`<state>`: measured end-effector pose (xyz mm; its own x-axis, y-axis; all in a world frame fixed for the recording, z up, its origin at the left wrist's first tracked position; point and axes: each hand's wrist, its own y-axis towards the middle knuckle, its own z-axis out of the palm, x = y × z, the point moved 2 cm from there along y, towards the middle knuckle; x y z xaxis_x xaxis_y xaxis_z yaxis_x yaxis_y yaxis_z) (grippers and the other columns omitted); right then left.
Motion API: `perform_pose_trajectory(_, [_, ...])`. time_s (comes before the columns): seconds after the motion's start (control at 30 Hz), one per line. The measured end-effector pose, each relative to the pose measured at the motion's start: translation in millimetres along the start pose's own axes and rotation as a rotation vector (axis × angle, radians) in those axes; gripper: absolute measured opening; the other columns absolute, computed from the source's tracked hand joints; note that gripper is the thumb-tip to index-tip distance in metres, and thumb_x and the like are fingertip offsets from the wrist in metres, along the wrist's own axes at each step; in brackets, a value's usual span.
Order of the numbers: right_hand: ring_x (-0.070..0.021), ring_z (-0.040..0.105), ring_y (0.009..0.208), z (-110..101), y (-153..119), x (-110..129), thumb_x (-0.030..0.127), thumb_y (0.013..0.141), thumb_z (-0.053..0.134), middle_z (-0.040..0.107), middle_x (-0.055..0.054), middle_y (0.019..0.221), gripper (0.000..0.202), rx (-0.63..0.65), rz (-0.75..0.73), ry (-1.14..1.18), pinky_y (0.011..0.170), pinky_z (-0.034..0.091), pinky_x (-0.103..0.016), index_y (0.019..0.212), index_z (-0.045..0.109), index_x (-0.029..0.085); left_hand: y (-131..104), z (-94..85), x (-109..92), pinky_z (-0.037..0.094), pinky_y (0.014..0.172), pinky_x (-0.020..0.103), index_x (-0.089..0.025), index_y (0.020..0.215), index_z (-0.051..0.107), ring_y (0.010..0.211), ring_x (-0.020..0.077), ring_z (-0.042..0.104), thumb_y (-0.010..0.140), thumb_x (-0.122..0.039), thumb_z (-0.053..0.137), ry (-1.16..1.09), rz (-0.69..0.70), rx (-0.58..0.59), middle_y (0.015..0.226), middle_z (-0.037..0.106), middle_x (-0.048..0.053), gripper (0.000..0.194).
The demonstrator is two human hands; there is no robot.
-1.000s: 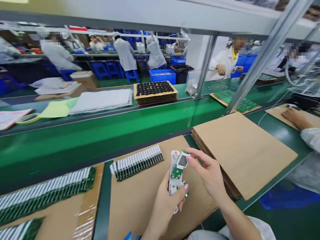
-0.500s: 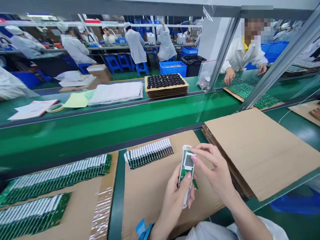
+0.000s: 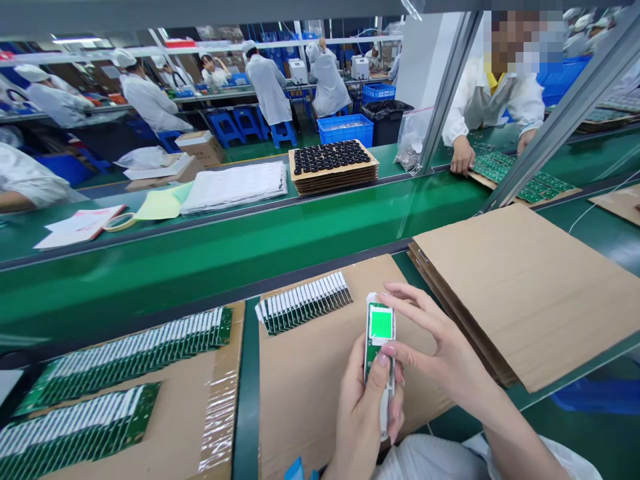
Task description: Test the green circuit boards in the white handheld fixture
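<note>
My left hand is closed around a slim white housing with a green circuit board in its upper part. The left thumb presses on the board below its small display, which glows bright green with dark digits too faint to read. My right hand grips the board from the right, its thumb by the display's lower edge and its forefinger at the top end. Behind my hands, a row of circuit boards with white displays leans on a cardboard sheet.
Two more rows of boards lie on cardboard at the left. Stacked cardboard sheets are at the right. Beyond the green conveyor belt sits a tray of black round parts. A co-worker handles green board panels behind a metal post.
The display has turned from dark grey to lit green. My right thumb has moved from the display down to its lower edge. The co-worker's hand now grasps the panel's cardboard edge.
</note>
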<state>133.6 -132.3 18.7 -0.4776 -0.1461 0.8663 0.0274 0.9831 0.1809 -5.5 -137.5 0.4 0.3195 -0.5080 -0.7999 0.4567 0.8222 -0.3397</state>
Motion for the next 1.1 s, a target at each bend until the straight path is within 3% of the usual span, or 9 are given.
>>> perform_pose_trajectory(0.27, [-0.0181,0.042,0.128,-4.1,-4.5,10.8,0.039,0.085,0.062,0.039,0.004,0.141,0.048,-0.015,0.013,0.027,0.110,0.037,-0.035,0.130,0.048,0.044,-2.0,1.9,5.7,0.032,0.031,0.011,-0.022,0.099,0.051,0.039,0.0031,0.037,0.093,-0.036,0.050,-0.105,0.039,0.080,0.075,0.053,-0.002,0.016])
perform_pose_trajectory(0.63, [-0.0188,0.042,0.129,-4.0,-3.6,11.0,0.041,0.084,0.063,0.041,0.004,0.140,0.048,-0.014,0.042,0.040,0.111,0.035,-0.036,0.129,0.048,0.044,-3.4,2.6,3.7,0.032,0.031,0.012,-0.022,0.105,0.050,0.039,0.0040,0.037,0.092,-0.039,0.052,-0.060,0.031,0.055,0.073,0.052,-0.002,0.022])
perform_pose_trajectory(0.8, [-0.0217,0.035,0.134,11.9,-7.1,6.1,0.040,0.082,0.065,0.042,0.002,0.141,0.040,-0.151,0.011,0.054,0.114,0.028,-0.039,0.121,0.058,0.038,-0.9,-2.2,3.3,0.034,0.034,0.016,-0.021,0.108,0.049,0.042,0.0063,0.039,0.093,-0.042,0.049,0.070,0.024,0.011,0.072,0.050,-0.002,0.026])
perform_pose_trajectory(0.87, [-0.0216,0.043,0.126,15.5,-8.9,1.4,0.037,0.082,0.066,0.055,-0.002,0.127,0.030,-0.243,0.069,0.169,0.109,0.035,-0.037,0.111,0.063,0.031,1.8,-9.5,7.7,0.037,0.038,0.018,-0.022,0.119,0.044,0.045,0.0077,0.042,0.092,-0.041,0.052,0.142,0.021,0.012,0.072,0.050,-0.002,0.034])
perform_pose_trajectory(0.97, [-0.0178,0.059,0.094,15.4,-8.0,-14.4,0.039,0.080,0.068,0.064,-0.004,0.097,0.026,-0.319,0.267,0.440,0.085,0.050,-0.030,0.101,0.064,0.023,9.1,-28.3,20.6,0.038,0.041,0.019,-0.023,0.132,0.034,0.047,0.0077,0.043,0.084,-0.036,0.065,0.268,0.015,-0.037,0.088,0.058,0.003,0.059])
perform_pose_trajectory(1.1, [-0.0136,0.054,0.067,22.7,-3.3,-47.3,0.045,0.079,0.066,0.058,-0.004,0.084,0.038,-0.194,0.438,0.495,0.055,0.046,-0.024,0.104,0.064,0.017,19.0,-56.0,37.7,0.038,0.040,0.022,-0.017,0.132,0.032,0.046,0.0077,0.043,0.080,-0.031,0.064,0.412,0.057,-0.202,0.108,0.058,0.011,0.062])
